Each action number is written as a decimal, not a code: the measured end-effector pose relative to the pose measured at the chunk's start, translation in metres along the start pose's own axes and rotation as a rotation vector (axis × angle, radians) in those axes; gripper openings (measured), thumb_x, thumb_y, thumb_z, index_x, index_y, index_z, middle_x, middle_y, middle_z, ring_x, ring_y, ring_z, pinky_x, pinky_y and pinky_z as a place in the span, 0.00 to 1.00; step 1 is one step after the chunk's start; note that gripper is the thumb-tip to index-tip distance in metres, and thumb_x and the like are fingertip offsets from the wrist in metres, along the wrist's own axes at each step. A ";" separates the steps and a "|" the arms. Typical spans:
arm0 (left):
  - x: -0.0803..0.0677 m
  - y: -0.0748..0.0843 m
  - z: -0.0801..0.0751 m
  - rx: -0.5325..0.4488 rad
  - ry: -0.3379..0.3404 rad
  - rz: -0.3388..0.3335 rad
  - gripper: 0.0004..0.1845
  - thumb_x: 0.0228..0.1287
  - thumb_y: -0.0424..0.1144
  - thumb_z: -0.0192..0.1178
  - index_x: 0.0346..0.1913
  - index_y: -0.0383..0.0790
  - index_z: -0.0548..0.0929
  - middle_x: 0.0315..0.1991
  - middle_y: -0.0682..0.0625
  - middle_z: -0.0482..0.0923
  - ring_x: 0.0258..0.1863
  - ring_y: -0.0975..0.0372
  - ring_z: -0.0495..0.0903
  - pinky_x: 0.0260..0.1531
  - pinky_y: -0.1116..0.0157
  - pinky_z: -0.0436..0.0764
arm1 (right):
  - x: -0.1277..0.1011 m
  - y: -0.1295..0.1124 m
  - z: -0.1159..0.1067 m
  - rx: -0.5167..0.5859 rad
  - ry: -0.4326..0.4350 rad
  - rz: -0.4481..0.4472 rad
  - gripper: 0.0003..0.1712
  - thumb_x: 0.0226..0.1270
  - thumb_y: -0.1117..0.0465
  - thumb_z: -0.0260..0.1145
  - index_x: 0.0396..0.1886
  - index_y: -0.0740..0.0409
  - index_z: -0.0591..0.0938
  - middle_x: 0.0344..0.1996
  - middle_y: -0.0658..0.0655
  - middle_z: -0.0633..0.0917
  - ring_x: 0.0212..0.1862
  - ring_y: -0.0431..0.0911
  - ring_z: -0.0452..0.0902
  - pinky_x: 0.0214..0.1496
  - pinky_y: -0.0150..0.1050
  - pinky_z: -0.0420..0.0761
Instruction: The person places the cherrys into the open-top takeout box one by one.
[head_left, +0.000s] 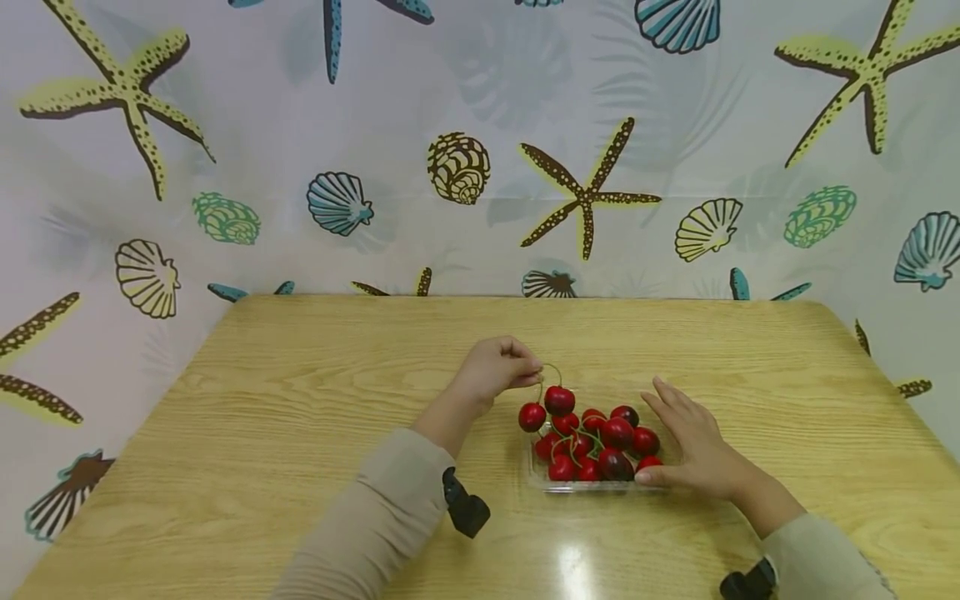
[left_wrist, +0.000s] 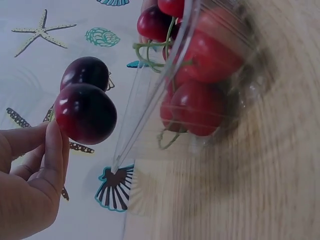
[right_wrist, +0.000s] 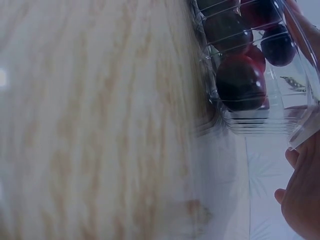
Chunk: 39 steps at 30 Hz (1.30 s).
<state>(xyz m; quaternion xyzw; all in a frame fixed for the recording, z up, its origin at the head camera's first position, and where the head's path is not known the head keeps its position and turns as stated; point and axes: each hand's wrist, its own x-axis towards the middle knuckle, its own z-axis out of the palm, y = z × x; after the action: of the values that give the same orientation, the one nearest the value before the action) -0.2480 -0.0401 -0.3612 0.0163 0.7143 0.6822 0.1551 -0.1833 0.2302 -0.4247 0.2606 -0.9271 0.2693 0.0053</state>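
My left hand point(head_left: 495, 367) pinches the thin green stems of a pair of cherries point(head_left: 559, 401) between thumb and fingertips. Both cherries hang over the left end of a clear plastic container point(head_left: 600, 488). In the left wrist view, the pair of dark red cherries point(left_wrist: 86, 114) hangs beside the container wall. More red cherries point(head_left: 617, 433) with green stems lie heaped inside. At the container's right end is my right hand point(head_left: 693, 446), fingers stretched and spread, thumb by the near rim. The right wrist view has that hand point(right_wrist: 305, 195) at the container's edge, partly cut off.
The container stands on a light wood table point(head_left: 300, 375). A pale cloth point(head_left: 412, 100) with printed starfish and shells hangs behind and around it. Dark wrist cameras point(head_left: 467, 504) are strapped over both sleeves.
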 end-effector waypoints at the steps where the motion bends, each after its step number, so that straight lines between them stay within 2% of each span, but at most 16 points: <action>1: 0.000 -0.002 0.002 -0.007 -0.007 -0.001 0.03 0.57 0.26 0.53 0.33 0.27 0.73 0.31 0.42 0.74 0.28 0.60 0.78 0.34 0.69 0.78 | 0.000 0.000 0.000 0.001 -0.001 0.001 0.55 0.40 0.43 0.68 0.63 0.66 0.55 0.64 0.65 0.47 0.63 0.61 0.39 0.54 0.65 0.41; 7: -0.002 -0.009 0.015 -0.040 -0.039 -0.009 0.03 0.56 0.25 0.53 0.33 0.26 0.73 0.30 0.42 0.73 0.27 0.61 0.77 0.34 0.68 0.78 | 0.000 -0.001 0.000 -0.001 -0.005 0.007 0.55 0.40 0.43 0.68 0.63 0.66 0.55 0.64 0.65 0.47 0.63 0.61 0.39 0.54 0.65 0.40; 11: -0.003 -0.012 0.021 -0.062 -0.024 -0.027 0.03 0.57 0.25 0.53 0.34 0.26 0.73 0.30 0.42 0.73 0.26 0.62 0.77 0.33 0.68 0.78 | 0.001 -0.002 0.000 -0.001 -0.006 -0.001 0.55 0.41 0.43 0.68 0.63 0.66 0.55 0.64 0.65 0.47 0.63 0.60 0.39 0.55 0.65 0.40; 16: -0.002 -0.014 0.027 -0.079 -0.003 -0.038 0.04 0.57 0.25 0.52 0.34 0.26 0.73 0.31 0.41 0.74 0.30 0.57 0.78 0.34 0.68 0.78 | 0.002 -0.004 -0.001 -0.001 -0.008 -0.002 0.55 0.41 0.43 0.68 0.63 0.66 0.55 0.64 0.65 0.47 0.63 0.60 0.39 0.55 0.64 0.40; 22: 0.000 -0.019 0.033 -0.069 -0.009 -0.036 0.00 0.56 0.24 0.53 0.31 0.28 0.73 0.30 0.41 0.73 0.29 0.58 0.78 0.33 0.69 0.78 | 0.003 -0.005 -0.001 -0.002 -0.013 -0.001 0.55 0.41 0.43 0.68 0.63 0.66 0.55 0.64 0.65 0.47 0.63 0.60 0.39 0.55 0.64 0.40; 27: 0.001 -0.024 0.035 -0.009 -0.024 -0.041 0.02 0.56 0.24 0.53 0.28 0.29 0.73 0.28 0.42 0.73 0.24 0.62 0.77 0.31 0.68 0.78 | 0.003 -0.006 -0.001 -0.004 -0.017 -0.002 0.55 0.41 0.43 0.68 0.63 0.66 0.55 0.64 0.66 0.47 0.63 0.61 0.39 0.55 0.65 0.41; 32: 0.001 -0.027 0.036 0.069 -0.024 -0.058 0.02 0.57 0.25 0.53 0.30 0.27 0.74 0.28 0.43 0.74 0.26 0.59 0.78 0.30 0.68 0.79 | 0.001 -0.004 0.000 -0.009 -0.016 0.000 0.55 0.41 0.43 0.68 0.63 0.66 0.55 0.64 0.66 0.48 0.63 0.61 0.39 0.55 0.65 0.41; 39: 0.002 -0.028 0.038 0.247 -0.040 -0.035 0.03 0.54 0.25 0.56 0.26 0.28 0.75 0.26 0.45 0.74 0.23 0.61 0.77 0.27 0.68 0.79 | 0.000 -0.003 -0.001 -0.016 -0.011 0.008 0.54 0.41 0.43 0.68 0.62 0.66 0.55 0.64 0.66 0.48 0.63 0.61 0.39 0.55 0.64 0.41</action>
<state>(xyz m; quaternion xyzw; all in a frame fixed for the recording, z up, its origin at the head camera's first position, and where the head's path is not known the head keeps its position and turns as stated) -0.2352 -0.0052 -0.3895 0.0366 0.7898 0.5858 0.1779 -0.1819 0.2287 -0.4225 0.2582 -0.9303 0.2605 0.0013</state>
